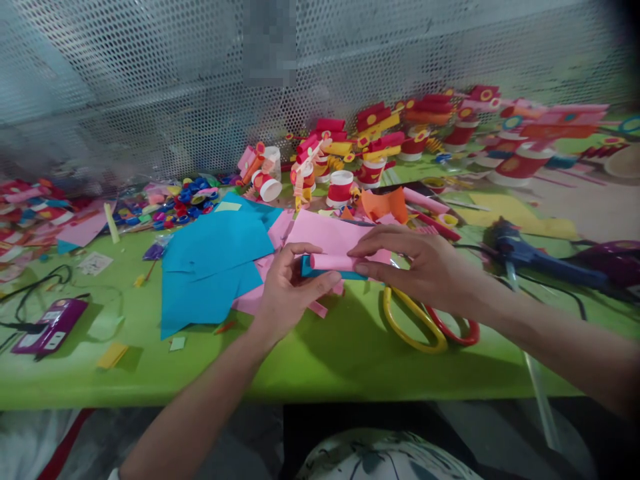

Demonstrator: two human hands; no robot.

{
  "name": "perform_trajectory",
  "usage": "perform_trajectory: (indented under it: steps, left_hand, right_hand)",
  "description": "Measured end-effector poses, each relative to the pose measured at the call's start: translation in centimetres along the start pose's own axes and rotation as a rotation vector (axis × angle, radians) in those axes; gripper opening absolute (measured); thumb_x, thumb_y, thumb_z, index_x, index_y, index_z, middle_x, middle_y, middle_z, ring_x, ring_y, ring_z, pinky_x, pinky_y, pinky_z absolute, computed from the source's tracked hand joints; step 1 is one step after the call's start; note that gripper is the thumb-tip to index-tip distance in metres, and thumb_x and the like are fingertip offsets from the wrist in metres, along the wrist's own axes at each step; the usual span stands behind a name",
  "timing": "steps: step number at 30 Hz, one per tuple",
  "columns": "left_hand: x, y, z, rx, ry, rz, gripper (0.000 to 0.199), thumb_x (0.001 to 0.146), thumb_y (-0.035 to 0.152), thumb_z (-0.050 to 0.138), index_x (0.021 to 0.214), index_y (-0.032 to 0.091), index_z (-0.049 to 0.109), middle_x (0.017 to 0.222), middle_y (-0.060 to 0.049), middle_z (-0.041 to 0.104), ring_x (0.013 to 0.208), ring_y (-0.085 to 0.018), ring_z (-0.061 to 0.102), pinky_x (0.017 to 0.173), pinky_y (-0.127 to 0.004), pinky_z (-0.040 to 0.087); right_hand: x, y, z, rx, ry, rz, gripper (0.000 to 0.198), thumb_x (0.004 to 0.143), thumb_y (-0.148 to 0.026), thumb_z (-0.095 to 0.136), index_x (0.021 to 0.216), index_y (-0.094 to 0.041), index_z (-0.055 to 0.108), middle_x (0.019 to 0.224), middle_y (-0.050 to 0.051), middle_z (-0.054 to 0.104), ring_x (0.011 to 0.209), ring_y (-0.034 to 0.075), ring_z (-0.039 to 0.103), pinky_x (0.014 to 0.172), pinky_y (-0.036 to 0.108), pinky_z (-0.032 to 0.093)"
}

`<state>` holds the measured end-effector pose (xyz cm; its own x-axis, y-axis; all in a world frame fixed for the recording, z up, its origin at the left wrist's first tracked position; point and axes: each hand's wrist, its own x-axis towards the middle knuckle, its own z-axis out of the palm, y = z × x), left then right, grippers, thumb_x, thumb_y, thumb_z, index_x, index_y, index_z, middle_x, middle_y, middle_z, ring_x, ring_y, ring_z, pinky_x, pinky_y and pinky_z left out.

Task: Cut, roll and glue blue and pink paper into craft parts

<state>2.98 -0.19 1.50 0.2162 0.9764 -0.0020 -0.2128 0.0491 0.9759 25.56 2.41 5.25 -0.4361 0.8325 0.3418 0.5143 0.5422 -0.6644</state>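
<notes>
A sheet of pink paper (325,230), its near edge rolled into a tube (333,262), is held between my two hands. My left hand (295,280) grips the left end of the roll, thumb in front and fingers behind. At the right end, my right hand (410,257) pinches the roll between thumb and fingers. A strip of blue (320,272) shows just under the roll; what it belongs to is partly hidden. Scissors with yellow and red handles (415,327) lie beneath my right hand, their blades hidden.
Blue paper sheets (215,260) and pink scraps lie left of my hands. A blue glue gun (545,257) with a clear glue stick is at the right. Decorated red paper cups (340,189) stand along the back. A purple power strip (53,325) sits at the left.
</notes>
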Motion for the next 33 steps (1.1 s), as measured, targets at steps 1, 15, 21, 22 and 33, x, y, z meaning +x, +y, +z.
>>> perform_trajectory:
  steps: [1, 15, 21, 22, 33]
  left_hand:
    - [0.0, 0.0, 0.0, 0.002, -0.002, 0.005, 0.053, 0.076, 0.039, 0.090, 0.113, 0.023, 0.055, 0.092, 0.000, 0.073, 0.068, -0.018, 0.077, 0.046, -0.023, 0.063]
    - [0.1, -0.6, -0.6, -0.056, 0.029, 0.057, 0.046, 0.081, 0.036, 0.088, 0.111, 0.024, 0.057, 0.101, 0.000, 0.073, 0.074, -0.017, 0.079, 0.060, -0.026, 0.068]
    - [-0.1, -0.4, -0.2, -0.015, 0.029, 0.073, 0.047, 0.078, 0.036, 0.089, 0.108, 0.022, 0.056, 0.116, -0.007, 0.075, 0.068, -0.015, 0.075, 0.051, -0.026, 0.066]
    - [-0.1, -0.4, -0.2, -0.012, 0.021, 0.079, 0.046, 0.079, 0.036, 0.089, 0.108, 0.022, 0.056, 0.120, -0.008, 0.075, 0.069, -0.015, 0.075, 0.051, -0.026, 0.066]
    - [-0.4, -0.5, 0.2, 0.033, -0.061, 0.077, 0.039, 0.084, 0.034, 0.085, 0.108, 0.023, 0.056, 0.135, -0.011, 0.072, 0.080, -0.019, 0.078, 0.051, -0.023, 0.063]
  right_hand:
    - [-0.1, 0.0, 0.0, -0.012, 0.005, -0.008, 0.022, 0.092, -0.050, 0.071, 0.101, -0.030, 0.078, 0.106, 0.004, 0.078, 0.102, 0.026, 0.070, 0.091, 0.044, 0.053]
    - [-1.3, 0.8, -0.1, 0.566, -0.004, 0.561, 0.046, 0.076, -0.055, 0.084, 0.110, -0.025, 0.078, 0.100, 0.007, 0.077, 0.090, 0.023, 0.071, 0.080, 0.038, 0.059]
    - [-1.4, 0.0, 0.1, 0.654, 0.030, 0.592, 0.046, 0.072, -0.050, 0.086, 0.107, -0.023, 0.077, 0.092, 0.005, 0.074, 0.084, 0.020, 0.068, 0.076, 0.035, 0.056]
    - [-1.4, 0.0, 0.1, 0.652, 0.039, 0.580, 0.047, 0.071, -0.050, 0.087, 0.107, -0.023, 0.077, 0.092, 0.005, 0.074, 0.084, 0.020, 0.067, 0.075, 0.034, 0.055]
    - [-1.2, 0.9, 0.2, 0.607, 0.022, 0.606, 0.058, 0.063, -0.048, 0.093, 0.112, -0.023, 0.073, 0.073, -0.002, 0.072, 0.063, 0.014, 0.059, 0.053, 0.027, 0.041]
